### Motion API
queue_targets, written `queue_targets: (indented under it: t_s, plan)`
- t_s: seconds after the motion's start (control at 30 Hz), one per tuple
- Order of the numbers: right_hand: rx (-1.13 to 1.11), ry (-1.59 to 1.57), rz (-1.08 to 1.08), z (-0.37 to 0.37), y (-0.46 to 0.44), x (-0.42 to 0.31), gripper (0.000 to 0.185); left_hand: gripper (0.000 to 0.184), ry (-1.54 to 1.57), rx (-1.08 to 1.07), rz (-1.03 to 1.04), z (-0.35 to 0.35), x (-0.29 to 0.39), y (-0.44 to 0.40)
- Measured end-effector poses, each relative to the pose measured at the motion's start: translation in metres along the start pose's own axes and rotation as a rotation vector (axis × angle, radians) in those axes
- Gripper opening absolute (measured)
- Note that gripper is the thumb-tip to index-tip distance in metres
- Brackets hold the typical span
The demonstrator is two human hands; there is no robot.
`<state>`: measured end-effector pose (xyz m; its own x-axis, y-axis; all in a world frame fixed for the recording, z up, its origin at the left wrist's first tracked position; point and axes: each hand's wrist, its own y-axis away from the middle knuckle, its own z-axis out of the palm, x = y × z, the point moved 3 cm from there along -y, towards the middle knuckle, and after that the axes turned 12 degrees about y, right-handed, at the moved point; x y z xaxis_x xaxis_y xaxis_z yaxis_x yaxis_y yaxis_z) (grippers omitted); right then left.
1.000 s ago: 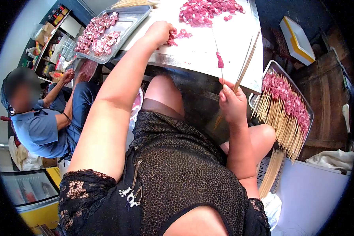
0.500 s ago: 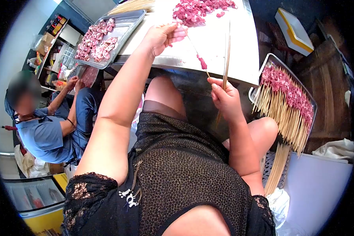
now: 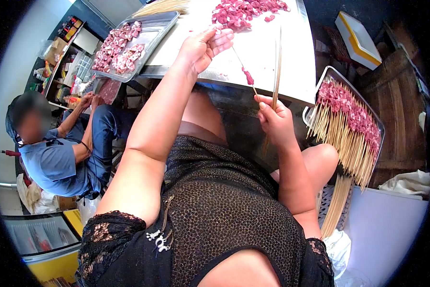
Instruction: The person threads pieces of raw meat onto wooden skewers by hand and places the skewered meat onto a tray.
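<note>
My left hand (image 3: 203, 50) is over the near edge of the white table (image 3: 176, 57), palm partly showing, with thumb and forefinger pinched on a small piece of meat. The upper end of a thin skewer (image 3: 238, 56) reaches its fingers. Dark red meat (image 3: 248, 76) sits partway along that skewer. My right hand (image 3: 277, 122) grips the skewer's lower end between thumb and forefinger, along with a bundle of bare sticks (image 3: 277, 62) standing nearly upright. A pile of cut red meat (image 3: 239, 13) lies on the table beyond my hands.
A metal tray (image 3: 150, 40) with paler meat pieces stands at the left. At the right, another tray (image 3: 327, 72) holds many loaded skewers above bare sticks (image 3: 337, 203). A seated person (image 3: 50, 160) in blue works at the left. A white-and-yellow box (image 3: 358, 40) is at the back right.
My left hand has left the small meat pieces on the table and come to the skewer's upper end. The skewer and stick bundle have tilted leftward at the top.
</note>
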<state>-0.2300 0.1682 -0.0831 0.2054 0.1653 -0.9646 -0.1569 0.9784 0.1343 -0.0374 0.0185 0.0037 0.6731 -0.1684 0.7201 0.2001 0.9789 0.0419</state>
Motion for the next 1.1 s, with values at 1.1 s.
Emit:
queue_targets:
  t_s: [1.1]
  plan:
    - [0.173,-0.002,-0.151,-0.011,-0.007,0.009,0.023,0.028,-0.289,-0.164,-0.189,0.021,-0.057,0.038]
